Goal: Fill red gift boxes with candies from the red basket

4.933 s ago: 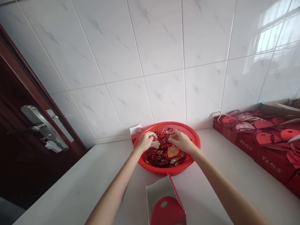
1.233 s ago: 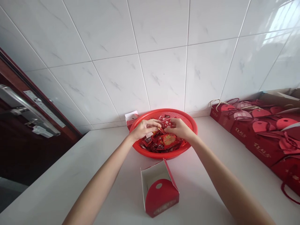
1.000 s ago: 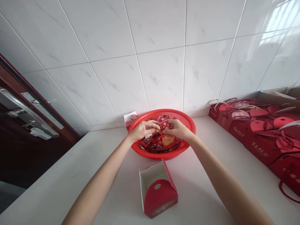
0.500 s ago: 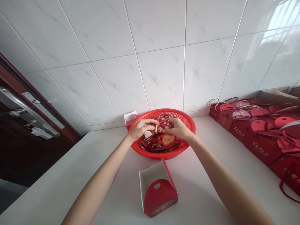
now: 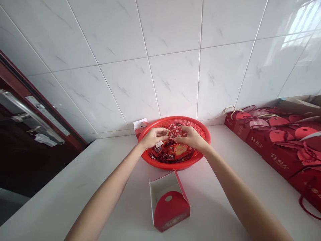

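A red plastic basket (image 5: 173,165) stands against the wall, filled with small wrapped sweets (image 5: 169,156) and red packets. Over its left side, my left hand (image 5: 154,137) is closed, thumb and fingers pinching a small gold-wrapped piece (image 5: 167,133). My right hand (image 5: 192,138) curls over the right side, its thumb and fingers closed round a red packet with white dots (image 5: 177,132). The two hands' fingertips almost meet. In front of the basket sits an open red gift box (image 5: 172,214), white inside, with a rounded flap on the near side.
Several red gift boxes with cord handles (image 5: 276,144) line the right side of the white counter (image 5: 115,187). A small pink-and-white box (image 5: 140,125) is tucked behind the basket. At the left stands a dark red door (image 5: 47,150) with keys in its lock.
My left hand has shifted slightly right, toward my right hand, and turned the gold-wrapped piece so less of it shows. The open box and basket have stayed in place.
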Demonstrator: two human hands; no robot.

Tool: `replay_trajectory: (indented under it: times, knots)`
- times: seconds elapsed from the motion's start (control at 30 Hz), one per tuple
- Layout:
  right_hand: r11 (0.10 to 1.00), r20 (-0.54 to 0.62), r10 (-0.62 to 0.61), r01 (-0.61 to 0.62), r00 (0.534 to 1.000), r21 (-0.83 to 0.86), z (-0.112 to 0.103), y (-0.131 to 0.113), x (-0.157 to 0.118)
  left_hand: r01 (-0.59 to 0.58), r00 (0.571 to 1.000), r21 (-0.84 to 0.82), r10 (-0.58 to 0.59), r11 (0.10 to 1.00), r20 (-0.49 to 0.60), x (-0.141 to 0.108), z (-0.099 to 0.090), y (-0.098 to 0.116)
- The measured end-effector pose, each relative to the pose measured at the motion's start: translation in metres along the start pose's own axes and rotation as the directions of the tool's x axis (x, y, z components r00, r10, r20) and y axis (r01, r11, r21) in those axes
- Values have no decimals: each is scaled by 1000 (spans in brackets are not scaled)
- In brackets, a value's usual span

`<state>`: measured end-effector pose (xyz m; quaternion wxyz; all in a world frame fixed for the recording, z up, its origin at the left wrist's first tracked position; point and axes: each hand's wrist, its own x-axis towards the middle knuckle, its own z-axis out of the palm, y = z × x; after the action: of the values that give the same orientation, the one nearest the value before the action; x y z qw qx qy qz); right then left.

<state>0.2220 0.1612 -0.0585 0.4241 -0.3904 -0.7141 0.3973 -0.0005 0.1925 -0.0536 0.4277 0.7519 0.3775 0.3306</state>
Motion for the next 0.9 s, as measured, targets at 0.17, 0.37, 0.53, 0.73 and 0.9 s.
replay_trajectory:
  times: [0.17, 0.37, 0.53, 0.73, 0.9]
  knots:
    - [997, 86, 25, -18, 996, -76, 0, -1, -1, -40, 998, 17, 39, 999, 43, 1, 1, -2]
    - [997, -56, 51, -54, 997, -53, 0, -2, -1, 85, 941, 482, -229, 872, 248, 0, 5, -6]
    - [995, -58, 65, -70, 996, -75, 1, -2, -1, 84, 861, 604, -363, 793, 357, -2, 10, -1]
    - [993, -74, 87, -92, 993, -75, 2, -3, 0, 80, 896, 547, -301, 834, 328, 0, 8, -2]
    - [998, -66, 59, -59, 996, -1, 2, 1, 1, 43, 988, 336, -91, 941, 128, 3, 4, -4]
